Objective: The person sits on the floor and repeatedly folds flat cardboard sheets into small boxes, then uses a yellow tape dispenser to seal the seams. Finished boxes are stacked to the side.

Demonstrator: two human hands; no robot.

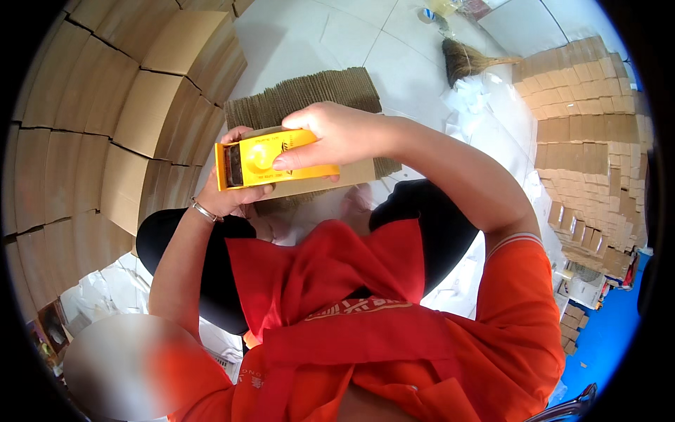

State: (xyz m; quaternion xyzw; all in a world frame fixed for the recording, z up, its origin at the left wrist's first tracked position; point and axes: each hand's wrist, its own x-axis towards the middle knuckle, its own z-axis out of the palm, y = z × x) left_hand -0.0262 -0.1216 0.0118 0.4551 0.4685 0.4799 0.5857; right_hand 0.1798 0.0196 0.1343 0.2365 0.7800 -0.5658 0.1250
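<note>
A yellow box with printed writing (300, 176) is between my hands, its near-left end showing a dark opening. My left hand (232, 182) grips that left end, thumb below and fingers above. My right hand (321, 137) lies over the right part, thumb on the top face and fingertips showing at the lower edge. Beneath the box is a flat brown cardboard piece (358, 171), partly hidden by my hands. Under it, on the floor, a row of upright folded cardboard pieces (316, 92) stands packed together.
Large stacks of cardboard cartons (158, 113) rise at the left. Many small cardboard boxes (575, 126) are piled at the right. A straw broom (466, 60) and crumpled clear plastic (469, 100) lie on the tiled floor (337, 31). My knees are bent on both sides of a red apron (327, 264).
</note>
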